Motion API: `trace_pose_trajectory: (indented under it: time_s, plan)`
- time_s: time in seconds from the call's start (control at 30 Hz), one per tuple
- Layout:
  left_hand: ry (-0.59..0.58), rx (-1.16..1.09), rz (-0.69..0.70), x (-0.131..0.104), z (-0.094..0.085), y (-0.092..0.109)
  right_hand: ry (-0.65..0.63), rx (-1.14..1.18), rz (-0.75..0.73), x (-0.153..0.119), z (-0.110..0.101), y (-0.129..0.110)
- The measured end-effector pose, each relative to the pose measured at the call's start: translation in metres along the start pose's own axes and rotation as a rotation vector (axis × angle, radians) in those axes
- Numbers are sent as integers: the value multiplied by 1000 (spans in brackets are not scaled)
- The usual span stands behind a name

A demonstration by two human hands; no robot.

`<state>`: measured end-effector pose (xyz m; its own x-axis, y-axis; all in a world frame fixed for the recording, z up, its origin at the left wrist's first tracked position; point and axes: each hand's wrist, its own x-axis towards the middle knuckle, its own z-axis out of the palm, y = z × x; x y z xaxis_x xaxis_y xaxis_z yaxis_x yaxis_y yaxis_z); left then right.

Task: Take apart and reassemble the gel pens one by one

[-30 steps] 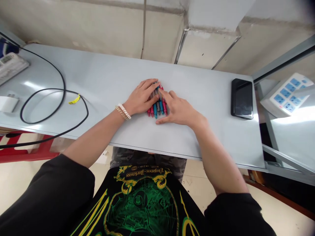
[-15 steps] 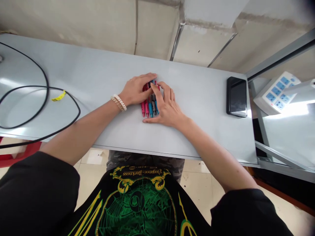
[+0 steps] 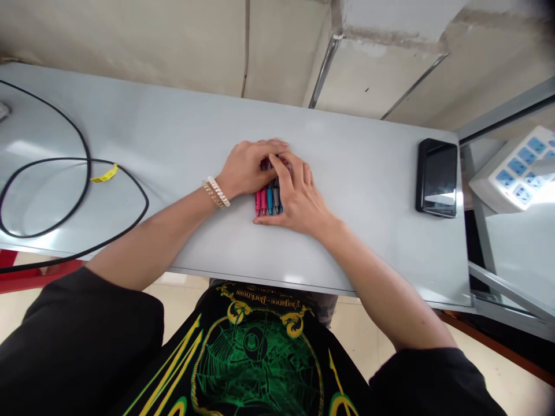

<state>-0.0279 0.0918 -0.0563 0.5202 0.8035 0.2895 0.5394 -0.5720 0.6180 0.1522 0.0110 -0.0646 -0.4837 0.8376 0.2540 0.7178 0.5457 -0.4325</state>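
Several click pens (image 3: 264,203), pink, blue and grey, lie side by side on the table with their tips toward me. My left hand (image 3: 248,167) curls round the row from the left, its fingers over the far ends and its thumb across the barrels. From the right my right hand (image 3: 299,195) cups the same row. Its thumb stretches along the near tips, while its bent fingers meet the left fingers at the far end. Both hands hide the pens' upper parts and the rightmost pen almost wholly.
A black cable (image 3: 89,156) with a yellow tag (image 3: 104,174) loops over the left of the grey table (image 3: 359,231). On the right lies a black device with a dark screen (image 3: 440,178). Beyond the right edge are a metal frame and a white socket block (image 3: 505,176).
My hands have drawn closer together over the far ends of the pens, covering more of them. The whole view has shifted slightly.
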Motion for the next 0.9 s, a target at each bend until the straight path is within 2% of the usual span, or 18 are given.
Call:
trace_pose_trajectory:
  time_s: [0.37,0.57,0.9]
  plan:
    - [57,-39,22,3,8,-5,18,-2,-43,2,5,2]
    - [49,-60,-20,4,8,-7,39,-30,-56,1,6,6]
    - [81,-61,-36,1,5,2,39,15,-53,0,9,12]
